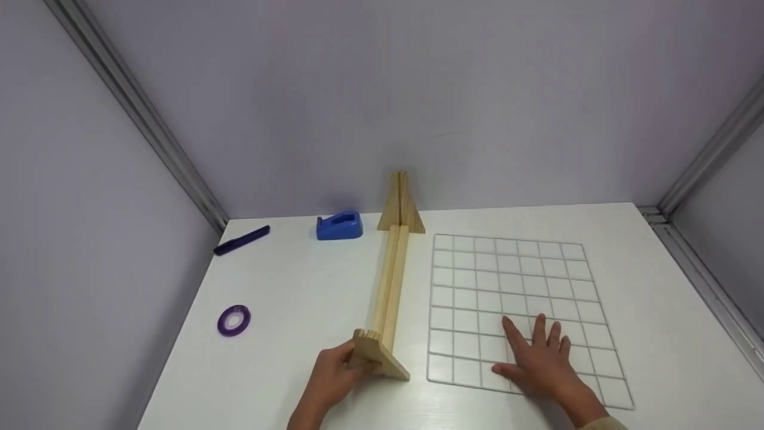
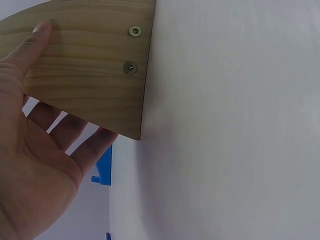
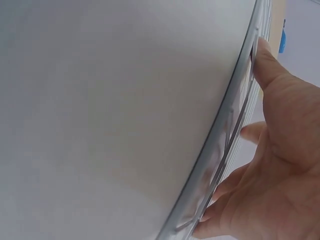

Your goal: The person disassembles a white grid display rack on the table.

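A wooden stand (image 1: 391, 286) lies along the middle of the table: two long rails join a slotted, tapered end piece at the back to another at the front. My left hand (image 1: 335, 373) grips the front end piece (image 1: 382, 357), thumb on its outer face and fingers behind; two bolts (image 2: 132, 50) show in that face in the left wrist view. To the right, a white wire grid panel (image 1: 501, 280) lies flat. My right hand (image 1: 543, 365) rests on its near part with fingers spread and straight, touching the wires.
A blue tape dispenser (image 1: 339, 226) stands at the back, left of the stand. Further left lie a dark purple bar-shaped object (image 1: 242, 240) and a purple ring-shaped roll (image 1: 221, 322). Grey walls (image 1: 537, 119) enclose the white table (image 1: 286, 286) at the back and sides.
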A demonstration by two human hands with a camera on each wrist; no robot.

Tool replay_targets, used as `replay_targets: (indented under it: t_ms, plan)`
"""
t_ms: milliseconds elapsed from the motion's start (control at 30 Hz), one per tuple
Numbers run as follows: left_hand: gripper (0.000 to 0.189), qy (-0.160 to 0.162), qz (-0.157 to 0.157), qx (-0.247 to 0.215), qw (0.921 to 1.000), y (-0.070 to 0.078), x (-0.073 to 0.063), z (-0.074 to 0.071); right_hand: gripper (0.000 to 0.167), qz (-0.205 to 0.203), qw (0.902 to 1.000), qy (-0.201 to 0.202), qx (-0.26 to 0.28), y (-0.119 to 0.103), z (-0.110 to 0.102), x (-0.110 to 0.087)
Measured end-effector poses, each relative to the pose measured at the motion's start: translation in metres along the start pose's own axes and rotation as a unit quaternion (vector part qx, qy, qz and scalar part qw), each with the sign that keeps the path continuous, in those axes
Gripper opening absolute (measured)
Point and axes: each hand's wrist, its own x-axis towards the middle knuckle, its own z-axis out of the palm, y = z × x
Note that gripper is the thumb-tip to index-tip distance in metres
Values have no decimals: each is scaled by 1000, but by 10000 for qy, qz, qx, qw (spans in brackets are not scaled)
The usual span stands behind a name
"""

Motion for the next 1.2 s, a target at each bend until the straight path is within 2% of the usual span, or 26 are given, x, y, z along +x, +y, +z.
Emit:
replay_targets:
  t_ms: [367, 600, 867, 1200]
  plan:
    - [35, 159, 69, 183, 9997, 5, -8, 13, 99, -185, 9998, -48, -52, 13, -5, 5]
    - [30, 216, 276, 132, 9993, 7, -11, 19, 96, -372, 9993, 104, -22, 20, -8, 6]
    - [35, 341, 141, 283, 9989, 11, -12, 22, 95, -451, 9990, 57, -23, 23, -12, 9]
    - [33, 509, 362, 533, 9966, 12, -13, 27, 93, -481, 9988, 27, 100, 24, -14, 9]
